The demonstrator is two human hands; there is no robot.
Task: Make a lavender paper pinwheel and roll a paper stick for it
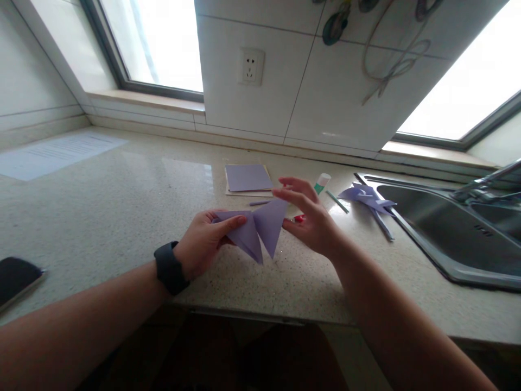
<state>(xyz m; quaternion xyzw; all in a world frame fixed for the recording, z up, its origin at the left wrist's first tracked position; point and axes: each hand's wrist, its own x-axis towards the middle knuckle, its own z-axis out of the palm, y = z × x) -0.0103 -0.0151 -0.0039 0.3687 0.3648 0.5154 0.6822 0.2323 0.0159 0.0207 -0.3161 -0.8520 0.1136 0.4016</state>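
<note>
Forearms [100,304] frame fingers [235,222] pinching purple paper [249,232].

The folded paper [244,239] was between the left hand [202,243] and the right hand [311,224], over the front of the surface [154,190], with the paper stack [247,178] behind it and the glue stick [323,182] and a thin stick [337,201] behind to the right. Farther right, a paper pinwheel [362,194] overlapped the left rim of the sink [411,244], which was set into the surface. At the far left, a printed sheet [61,153] lay behind a phone-like object [18,278], while the socket [251,66] was on the wall [244,111], between two windows [157,43].
</note>
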